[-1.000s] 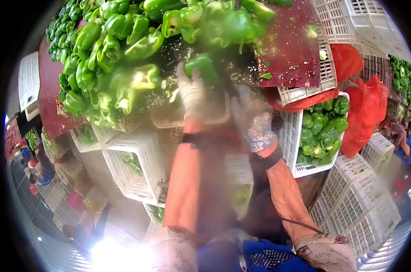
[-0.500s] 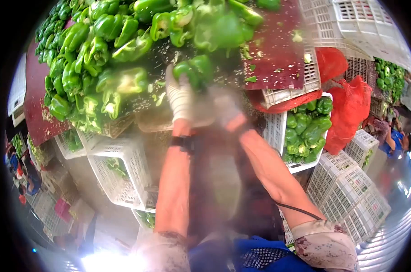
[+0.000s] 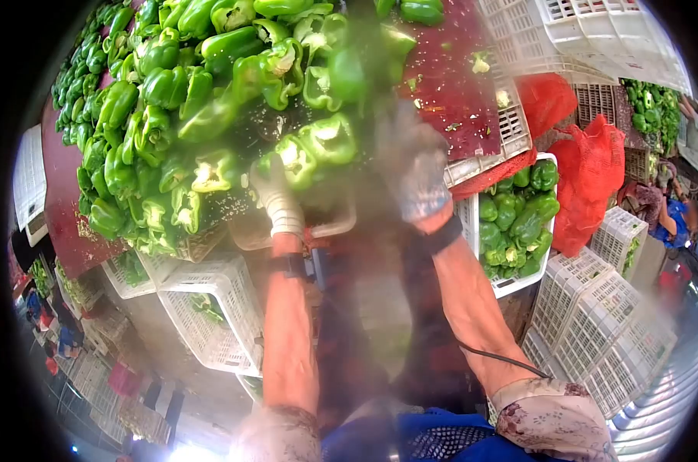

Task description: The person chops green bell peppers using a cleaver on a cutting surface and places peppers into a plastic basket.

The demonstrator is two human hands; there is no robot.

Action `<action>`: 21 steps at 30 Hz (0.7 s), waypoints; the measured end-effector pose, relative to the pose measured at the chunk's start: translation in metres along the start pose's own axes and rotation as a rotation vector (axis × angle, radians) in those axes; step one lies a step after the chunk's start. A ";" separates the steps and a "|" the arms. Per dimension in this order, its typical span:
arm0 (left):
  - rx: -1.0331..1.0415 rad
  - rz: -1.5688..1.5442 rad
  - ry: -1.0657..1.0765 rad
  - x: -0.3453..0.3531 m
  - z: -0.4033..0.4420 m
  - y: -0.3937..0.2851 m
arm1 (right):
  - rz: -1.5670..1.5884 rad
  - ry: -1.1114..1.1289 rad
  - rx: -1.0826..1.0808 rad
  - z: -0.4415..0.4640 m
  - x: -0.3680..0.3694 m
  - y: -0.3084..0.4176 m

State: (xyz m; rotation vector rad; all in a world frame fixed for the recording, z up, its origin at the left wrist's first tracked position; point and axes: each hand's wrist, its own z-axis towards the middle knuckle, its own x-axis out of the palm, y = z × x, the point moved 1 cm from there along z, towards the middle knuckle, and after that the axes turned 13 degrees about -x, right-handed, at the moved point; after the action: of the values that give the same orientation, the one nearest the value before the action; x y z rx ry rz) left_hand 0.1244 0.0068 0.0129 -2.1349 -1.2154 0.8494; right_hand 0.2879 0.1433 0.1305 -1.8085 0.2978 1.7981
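A green bell pepper point(image 3: 297, 160), split open with its pale inside showing, is gripped by my left hand point(image 3: 273, 199) in a whitish glove at the table's near edge. Another opened pepper piece point(image 3: 330, 140) sits right against it. To the right, my right hand point(image 3: 420, 173), in a grey-white glove, is apart from the pepper; motion blur smears its fingers, so what it holds, if anything, cannot be made out. Beyond both hands lies a big heap of green peppers point(image 3: 164, 88), whole ones and cut ones mixed. Pale seeds are scattered around the left hand.
The dark red tabletop point(image 3: 460, 85) carries seeds and scraps. A white crate of peppers point(image 3: 518, 219) stands right of my arm, beside a red mesh sack point(image 3: 587, 185). Stacked white crates point(image 3: 595, 323) rise at lower right; another white crate point(image 3: 214, 316) is at left. People work at far right.
The pepper at my left hand looked whole before and now shows its inside. My right hand has moved right, away from it. The view has shifted slightly.
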 end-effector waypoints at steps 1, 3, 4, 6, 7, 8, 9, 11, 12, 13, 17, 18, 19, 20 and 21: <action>0.022 0.018 -0.013 -0.002 0.008 0.007 | -0.161 0.010 -0.038 0.006 0.034 0.008; 0.047 0.017 0.028 -0.008 0.017 0.015 | -0.116 0.060 -0.011 0.016 0.081 0.020; 0.041 0.005 0.047 -0.008 0.012 0.018 | 0.090 0.101 0.054 0.021 0.096 0.024; 0.007 -0.015 0.084 -0.002 -0.007 0.016 | 0.122 0.130 -0.001 0.016 0.133 0.025; -0.018 -0.050 0.103 0.007 -0.015 0.011 | -0.053 0.116 -0.118 0.004 0.156 0.019; -0.038 -0.084 0.100 0.003 -0.019 0.003 | -0.071 0.107 -0.113 0.011 0.163 0.023; -0.068 -0.114 0.101 -0.002 -0.024 -0.002 | -0.090 0.111 -0.108 0.016 0.163 0.027; -0.181 -0.379 0.303 0.008 -0.025 0.007 | 0.112 0.142 0.082 0.000 0.151 0.033; -0.196 -0.445 0.359 0.013 -0.024 0.019 | 0.198 0.111 0.125 -0.007 0.141 0.039; -0.131 -0.370 0.342 0.022 -0.017 0.049 | 0.245 0.005 0.080 -0.018 0.115 0.046; 0.334 0.146 0.054 0.016 -0.003 0.044 | 0.510 0.086 0.162 -0.033 0.104 0.087; 0.272 0.047 0.069 0.015 -0.005 0.014 | 0.552 0.159 0.171 -0.017 0.107 0.108; 0.212 -0.057 0.069 0.011 -0.005 -0.012 | 0.639 0.198 0.174 0.001 0.087 0.111; 0.146 -0.150 0.091 0.013 -0.008 -0.036 | 0.714 0.248 0.209 0.014 0.066 0.109; 0.315 0.079 0.046 0.020 -0.009 -0.054 | 0.836 0.258 0.237 0.028 0.021 0.091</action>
State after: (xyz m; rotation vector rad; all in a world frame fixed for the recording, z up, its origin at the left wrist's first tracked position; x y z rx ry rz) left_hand 0.1097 0.0472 0.0517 -1.9444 -0.9113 0.9506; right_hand 0.2172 0.0887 0.0904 -1.8730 1.4797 1.8950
